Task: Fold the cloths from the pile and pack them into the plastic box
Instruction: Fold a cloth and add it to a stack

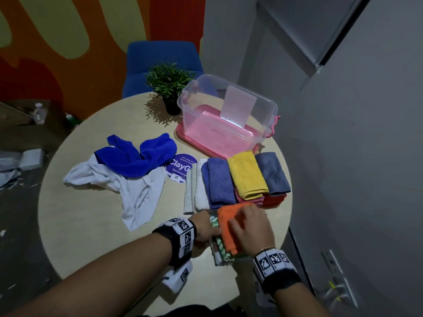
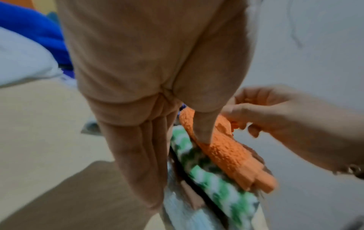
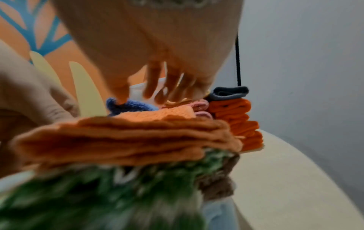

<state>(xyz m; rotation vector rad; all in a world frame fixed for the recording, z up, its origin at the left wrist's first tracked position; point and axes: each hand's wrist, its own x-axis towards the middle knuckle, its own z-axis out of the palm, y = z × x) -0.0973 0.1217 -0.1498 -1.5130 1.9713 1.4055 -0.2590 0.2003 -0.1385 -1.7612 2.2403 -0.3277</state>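
On the round table [image 1: 91, 225], near its front edge, lies a folded orange cloth [image 1: 223, 223] [image 2: 222, 152] [image 3: 128, 140] on top of a green-and-white cloth [image 1: 220, 249] [image 2: 206, 174] [image 3: 98, 194]. My left hand [image 1: 211, 232] [image 2: 173, 155] lies with straight fingers along the stack's left side, its thumb pressing on the orange cloth. My right hand [image 1: 247, 223] [image 2: 242, 121] [image 3: 157, 93] covers the orange cloth and pinches its far edge. The clear plastic box [image 1: 201, 124] stands open at the back right. An unfolded blue cloth [image 1: 137, 161] and white cloth [image 1: 132, 186] lie at the left.
A row of folded cloths, among them a yellow one [image 1: 248, 177], fills the space between the box and my hands. A potted plant [image 1: 170, 83] stands behind the box's left end, with a blue chair [image 1: 160, 58] beyond. A grey wall runs close along the table's right side.
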